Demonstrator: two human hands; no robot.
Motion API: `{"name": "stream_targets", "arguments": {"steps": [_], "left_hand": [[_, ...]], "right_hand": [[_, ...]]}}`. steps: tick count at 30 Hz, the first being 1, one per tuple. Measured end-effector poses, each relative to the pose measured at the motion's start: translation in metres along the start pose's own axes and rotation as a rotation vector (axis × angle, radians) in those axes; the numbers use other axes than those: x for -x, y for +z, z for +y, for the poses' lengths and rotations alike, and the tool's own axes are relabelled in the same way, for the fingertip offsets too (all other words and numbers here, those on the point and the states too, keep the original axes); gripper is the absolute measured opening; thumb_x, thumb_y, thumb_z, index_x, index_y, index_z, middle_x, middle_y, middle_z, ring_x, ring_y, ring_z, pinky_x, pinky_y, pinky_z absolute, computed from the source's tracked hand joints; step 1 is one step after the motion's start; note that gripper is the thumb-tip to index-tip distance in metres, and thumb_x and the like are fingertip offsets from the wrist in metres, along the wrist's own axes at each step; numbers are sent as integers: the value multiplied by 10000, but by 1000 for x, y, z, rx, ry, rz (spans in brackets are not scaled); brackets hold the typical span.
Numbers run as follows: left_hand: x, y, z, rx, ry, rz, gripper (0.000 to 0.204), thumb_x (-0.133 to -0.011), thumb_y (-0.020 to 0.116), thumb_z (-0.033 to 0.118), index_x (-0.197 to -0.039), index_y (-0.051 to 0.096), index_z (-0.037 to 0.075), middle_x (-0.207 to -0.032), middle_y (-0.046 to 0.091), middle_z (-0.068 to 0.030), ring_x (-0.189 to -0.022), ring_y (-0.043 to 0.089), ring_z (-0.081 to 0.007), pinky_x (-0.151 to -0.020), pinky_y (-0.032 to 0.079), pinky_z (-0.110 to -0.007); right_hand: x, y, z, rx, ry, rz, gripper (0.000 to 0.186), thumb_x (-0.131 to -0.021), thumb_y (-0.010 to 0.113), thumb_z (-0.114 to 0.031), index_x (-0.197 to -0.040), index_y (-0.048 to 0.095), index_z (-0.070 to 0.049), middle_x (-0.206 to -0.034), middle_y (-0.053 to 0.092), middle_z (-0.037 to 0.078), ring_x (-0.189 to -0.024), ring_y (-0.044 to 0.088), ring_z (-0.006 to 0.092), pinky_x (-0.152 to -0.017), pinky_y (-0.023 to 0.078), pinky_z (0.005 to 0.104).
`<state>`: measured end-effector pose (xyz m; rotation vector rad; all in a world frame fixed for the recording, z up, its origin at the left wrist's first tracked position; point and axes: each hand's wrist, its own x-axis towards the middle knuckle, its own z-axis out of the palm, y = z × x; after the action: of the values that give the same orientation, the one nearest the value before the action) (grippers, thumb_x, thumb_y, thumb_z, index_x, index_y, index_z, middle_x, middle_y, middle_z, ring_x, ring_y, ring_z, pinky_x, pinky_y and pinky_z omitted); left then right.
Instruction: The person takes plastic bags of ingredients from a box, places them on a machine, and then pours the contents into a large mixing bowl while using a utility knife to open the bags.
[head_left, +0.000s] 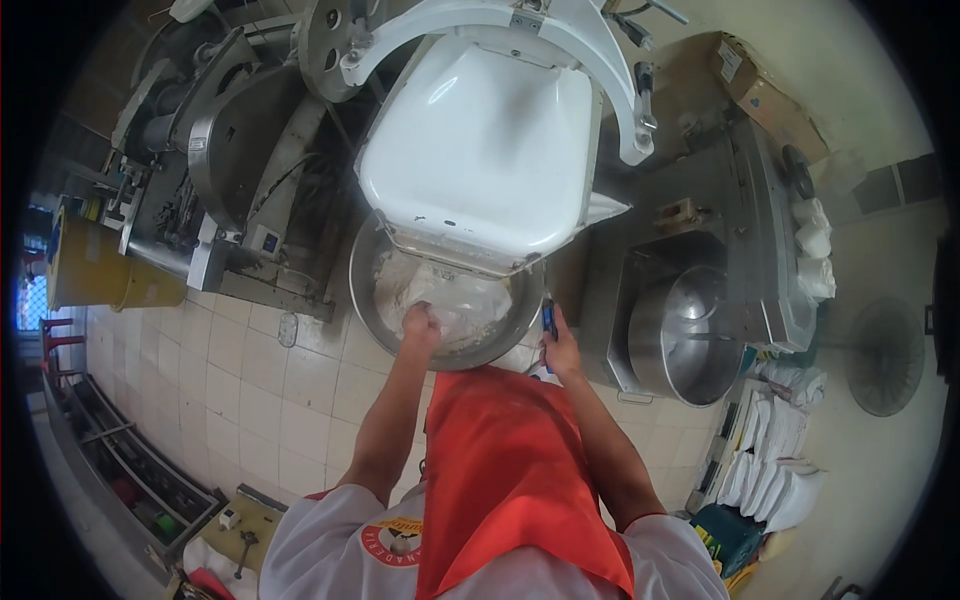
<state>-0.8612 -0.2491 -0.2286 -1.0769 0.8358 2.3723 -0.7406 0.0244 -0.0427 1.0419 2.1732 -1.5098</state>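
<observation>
A large steel bowl (362, 295) with pale flour (400, 285) and a translucent plastic bag (465, 300) in it sits below the white enamel hood of a machine (480, 150). My left hand (421, 323) reaches into the bowl, its fingers closed on what looks like the plastic bag; its fingertips are partly hidden. At the bowl's right rim, my right hand (558, 348) is wrapped round a slim blue-and-black object (549, 318), whose exact kind I cannot make out. My red apron (510, 450) touches or nearly touches the bowl's near side.
Steel machinery (230, 170) and a yellow bin (90, 260) stand at the left over a tiled floor (240, 370). At the right are a mixer with a steel bowl (680, 335), a cardboard box (760, 95) and stacked sacks (770, 460). A rack (120, 460) lies lower left.
</observation>
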Motion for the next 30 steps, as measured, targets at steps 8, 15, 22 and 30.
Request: {"name": "stream_targets", "arguments": {"steps": [8,15,22,30], "left_hand": [[-14,-15,-14,770,-529,547,89,-815,515,118,-816,594,161,-732,555,66,-563,513,-77,-424,374,-225],[-8,-14,-22,729,-656,606,170,-722,618,103,-620,522,199,-572,458,76,-480,421,-70,-394,339,-242],[-42,-80,-8,644,-422,194,113,-837,514,95,-767,559,173,-694,504,78,-580,469,-44,-424,356,-192],[-15,-27,10,484,-375,2,111,-883,496,124,-777,497,154,-618,450,45,-479,420,-54,-369,383,-175]], "right_hand": [[3,39,-2,-1,-367,364,678,-938,474,-101,-1499,133,-271,-832,642,213,-659,614,371,-643,494,424],[4,36,-6,322,-354,147,648,-915,480,-99,-1483,182,-191,-985,625,288,-911,611,442,-768,473,500],[18,31,-37,171,-500,265,648,-908,487,-68,-1478,205,-195,-980,619,285,-898,601,455,-766,456,488],[7,37,12,430,-309,23,667,-902,487,-66,-1482,181,-186,-890,612,302,-844,597,467,-750,442,521]]}}
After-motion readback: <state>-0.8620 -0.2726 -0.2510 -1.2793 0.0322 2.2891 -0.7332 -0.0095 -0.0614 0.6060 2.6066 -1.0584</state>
